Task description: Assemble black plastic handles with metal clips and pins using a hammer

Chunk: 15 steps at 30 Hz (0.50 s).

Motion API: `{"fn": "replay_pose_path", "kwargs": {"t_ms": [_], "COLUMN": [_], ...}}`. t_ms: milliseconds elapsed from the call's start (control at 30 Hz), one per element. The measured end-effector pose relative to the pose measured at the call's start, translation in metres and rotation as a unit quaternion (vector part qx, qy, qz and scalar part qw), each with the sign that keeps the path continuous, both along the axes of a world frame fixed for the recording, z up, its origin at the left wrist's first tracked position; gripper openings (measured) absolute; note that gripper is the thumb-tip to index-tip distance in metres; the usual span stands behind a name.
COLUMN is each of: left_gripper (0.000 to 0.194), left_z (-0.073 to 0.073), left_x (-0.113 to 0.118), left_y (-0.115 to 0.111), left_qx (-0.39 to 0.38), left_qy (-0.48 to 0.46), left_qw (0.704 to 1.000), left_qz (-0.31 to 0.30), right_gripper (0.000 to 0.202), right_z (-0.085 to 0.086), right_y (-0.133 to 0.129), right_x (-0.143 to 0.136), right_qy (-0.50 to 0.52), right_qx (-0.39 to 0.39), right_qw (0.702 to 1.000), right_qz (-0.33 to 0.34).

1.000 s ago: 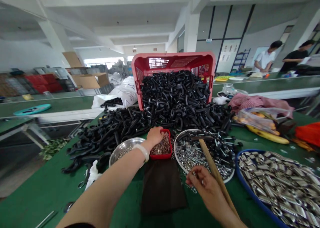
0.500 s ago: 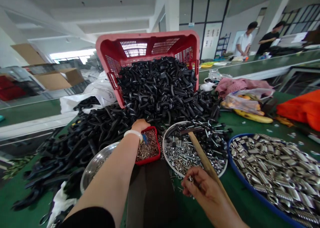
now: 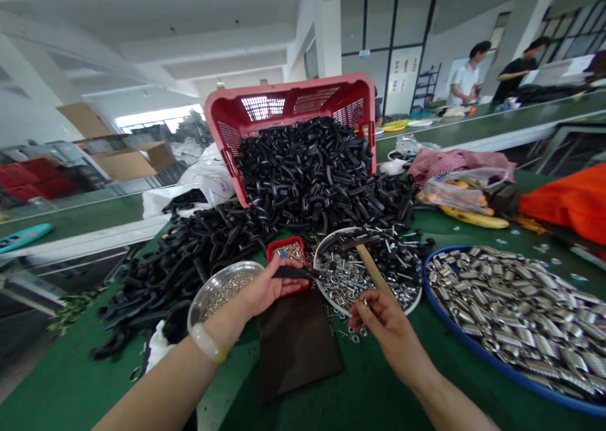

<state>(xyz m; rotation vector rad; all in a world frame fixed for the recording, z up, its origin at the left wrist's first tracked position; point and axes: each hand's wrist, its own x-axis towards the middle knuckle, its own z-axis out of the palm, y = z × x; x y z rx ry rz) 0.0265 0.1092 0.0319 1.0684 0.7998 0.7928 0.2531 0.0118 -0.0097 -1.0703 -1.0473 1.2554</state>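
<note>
We've got two bare hands over the green surface (image 3: 392,393). Left hand (image 3: 265,289): palm turned up, grip closed on a black part (image 3: 297,272), thumb above and fingers beneath, its end poking out toward the white tray (image 3: 344,230). That puts the part over the front of the red box (image 3: 271,249), just above the far edge of the dark pad (image 3: 298,349). Right hand (image 3: 386,317): grip pinching a small metal piece (image 3: 365,302) between thumb and fingertips; too small for us to name the type. It's at the white tray's near edge, with loose metal bits (image 3: 353,337) below the fingers on the surface. A hammer (image 3: 372,267) lies across that tray, over mixed hardware. Steel bowl (image 3: 201,300) of small fittings sits left of the red box, partly behind our left forearm. Blue basin (image 3: 521,375), full of shiny metal parts, on the right. Behind it all, we see a tipped pink crate (image 3: 293,91) with a heap of black parts (image 3: 303,166) spilling out.
</note>
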Motion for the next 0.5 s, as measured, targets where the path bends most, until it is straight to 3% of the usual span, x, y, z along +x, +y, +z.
{"fn": "replay_pose_path", "kwargs": {"t_ms": [100, 133, 200, 233, 300, 400, 467, 500], "left_gripper": [0.040, 0.038, 0.040, 0.043, 0.052, 0.059, 0.055, 0.050], "left_z": [-0.001, 0.001, 0.005, 0.007, 0.009, 0.007, 0.001, -0.003], "left_x": [-0.012, -0.022, -0.048, -0.062, -0.085, -0.096, -0.086, -0.079], "left_y": [-0.001, 0.007, 0.028, 0.039, 0.058, 0.082, 0.098, 0.108], "left_qx": [0.151, 0.221, 0.317, 0.309, 0.216, 0.148, 0.184, 0.201], "left_qy": [0.107, 0.173, 0.359, 0.453, 0.614, 0.763, 0.785, 0.778], "left_qw": [0.979, 0.949, 0.844, 0.797, 0.733, 0.601, 0.553, 0.560], "left_qz": [0.084, 0.140, 0.241, 0.253, 0.199, 0.188, 0.210, 0.203], "right_gripper": [0.025, 0.025, 0.026, 0.026, 0.027, 0.029, 0.030, 0.030], "right_z": [-0.002, -0.002, -0.001, 0.000, 0.002, 0.004, 0.004, 0.003], "right_y": [-0.001, -0.001, -0.001, -0.001, -0.001, 0.000, 0.001, 0.001], "right_x": [0.001, 0.001, 0.001, 0.002, 0.002, 0.001, 0.000, 0.000], "right_qy": [-0.003, -0.003, -0.003, -0.004, -0.009, -0.018, -0.024, -0.030], "right_qx": [0.005, 0.006, 0.008, 0.007, 0.003, -0.009, -0.011, -0.011], "right_qw": [1.000, 1.000, 1.000, 1.000, 1.000, 1.000, 1.000, 0.999], "right_qz": [-0.007, -0.009, -0.007, -0.004, 0.003, 0.009, 0.007, 0.008]}}
